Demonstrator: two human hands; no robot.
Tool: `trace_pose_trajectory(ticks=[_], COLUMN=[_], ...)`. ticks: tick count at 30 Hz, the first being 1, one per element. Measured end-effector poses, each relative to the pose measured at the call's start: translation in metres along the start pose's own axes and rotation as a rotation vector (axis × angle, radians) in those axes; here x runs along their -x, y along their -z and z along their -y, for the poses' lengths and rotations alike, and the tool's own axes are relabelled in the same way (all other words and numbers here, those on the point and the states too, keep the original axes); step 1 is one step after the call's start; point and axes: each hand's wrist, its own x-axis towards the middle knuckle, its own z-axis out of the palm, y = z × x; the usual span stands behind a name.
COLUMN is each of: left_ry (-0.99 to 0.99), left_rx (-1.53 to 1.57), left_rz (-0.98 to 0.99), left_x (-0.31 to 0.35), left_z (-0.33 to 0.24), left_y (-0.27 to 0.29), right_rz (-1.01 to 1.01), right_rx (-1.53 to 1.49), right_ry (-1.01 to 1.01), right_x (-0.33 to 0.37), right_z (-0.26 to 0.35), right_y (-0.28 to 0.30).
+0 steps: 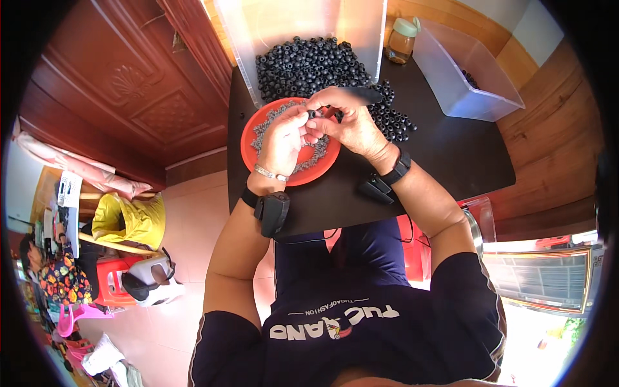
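Note:
Both hands meet above a shallow orange-red basin [247,149] on the dark table. My left hand [282,143] pinches a small black bead-like piece [313,114] with a hole in it. Close against it, my right hand [361,129] is closed around a slim tool with a black handle [364,95]; its working end is hidden by the fingers. Many small grey pieces [259,132] lie in the basin, partly covered by my hands. Behind it, a translucent bin [240,48] on its side holds a heap of black bead-like pieces [309,64]. More black pieces [393,122] spill onto the table to the right.
A second translucent bin [451,77] with a few dark pieces stands at the far right, beside a bottle with a pale green lid [401,42]. The dark tabletop [451,155] curves toward my body. At left are a wooden door [122,84], a yellow bag [129,219] and another person [64,274].

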Motion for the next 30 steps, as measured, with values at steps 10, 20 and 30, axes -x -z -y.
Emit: trace_pose_trajectory(ticks=[10, 20, 30], left_ry=[0.009, 0.015, 0.016], left_rx=[0.048, 0.059, 0.097], left_rz=[0.012, 0.002, 0.028], left_x=[0.0006, 0.0002, 0.0005], left_z=[-0.0005, -0.0001, -0.0007], left_y=[-0.0042, -0.0031, -0.0003], right_rz=[0.021, 0.043, 0.054], right_rx=[-0.155, -0.005, -0.033], right_ry=[-0.003, 0.048, 0.013], right_x=[0.0010, 0.0016, 0.0001], right_z=[-0.0034, -0.0080, -0.0044], right_y=[0.0001, 0.0030, 0.0027])
